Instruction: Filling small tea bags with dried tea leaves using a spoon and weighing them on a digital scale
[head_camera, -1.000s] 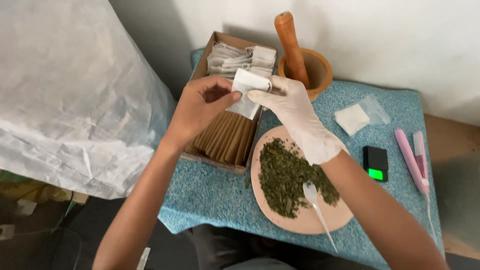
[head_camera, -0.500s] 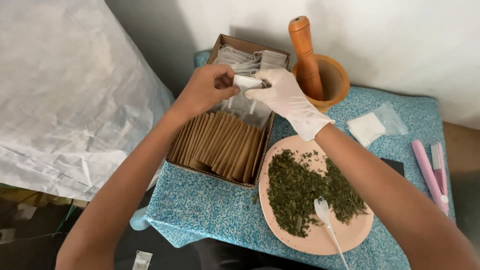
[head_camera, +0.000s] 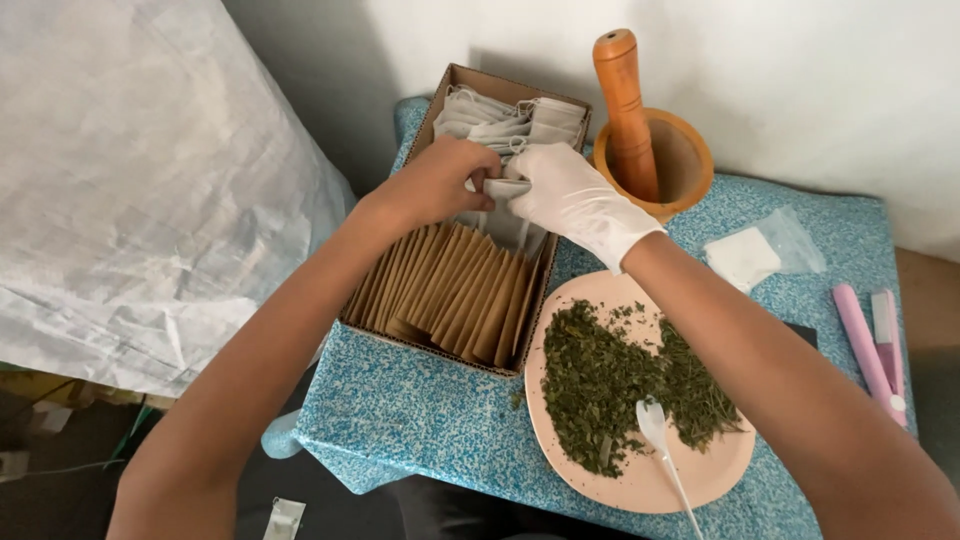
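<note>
Both hands meet over the cardboard box (head_camera: 440, 290): the bare left hand (head_camera: 440, 185) and gloved right hand (head_camera: 570, 195) pinch one white bag (head_camera: 500, 188) near its far edge, plate (head_camera: 640, 480) beside the box.

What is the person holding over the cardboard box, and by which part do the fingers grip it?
Both hands, bare left hand and gloved right hand, pinch a small white sachet by its upper edge, above the cardboard box.

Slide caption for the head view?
Bare left hand and gloved right hand press a white sachet into a cardboard box.
</note>
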